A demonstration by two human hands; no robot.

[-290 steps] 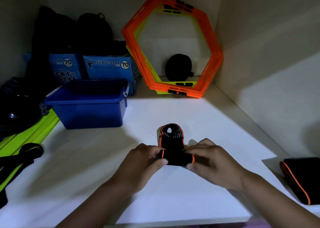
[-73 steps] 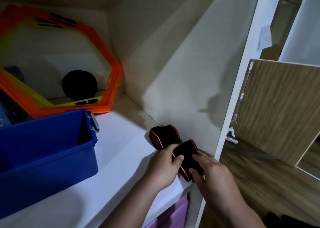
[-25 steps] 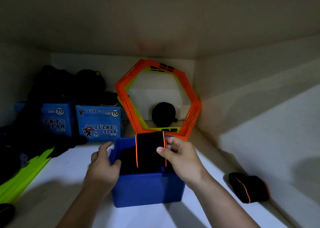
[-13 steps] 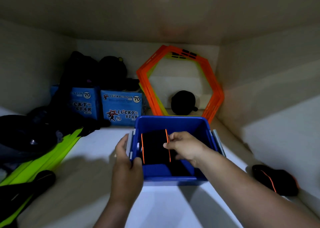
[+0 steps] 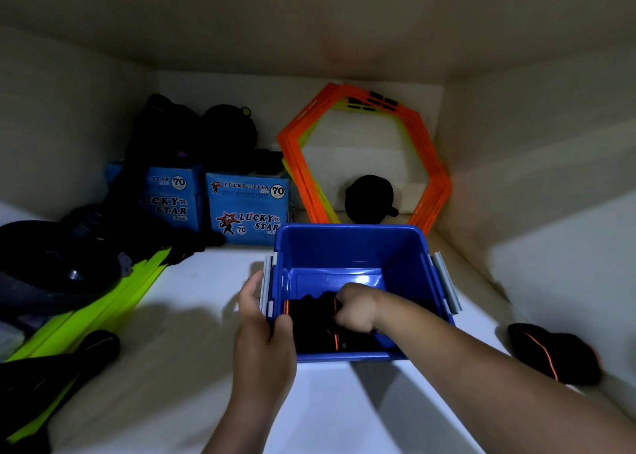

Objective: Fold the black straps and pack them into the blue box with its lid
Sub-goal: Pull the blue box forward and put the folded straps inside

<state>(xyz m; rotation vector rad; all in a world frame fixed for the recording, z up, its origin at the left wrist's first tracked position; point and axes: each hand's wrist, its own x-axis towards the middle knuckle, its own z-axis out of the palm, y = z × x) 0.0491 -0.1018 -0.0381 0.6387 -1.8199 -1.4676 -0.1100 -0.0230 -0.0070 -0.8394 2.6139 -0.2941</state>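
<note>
Inside, a soft folded black strap (image 5: 311,319) is gripped by the curled right hand (image 5: 356,310); the smooth plastic box (image 5: 351,247) is clasped at its rim by the left hand (image 5: 263,336).

Both bare forearms are extended forward from the bottom edge of the view. The left hand (image 5: 263,329) is clamped on the near-left corner of the blue box (image 5: 347,247), thumb over the rim, fingers (image 5: 249,291) outside along the wall. The right hand (image 5: 356,310) is reached down inside the box, wrist bent, fingers curled closed on a folded black strap (image 5: 309,319).
</note>
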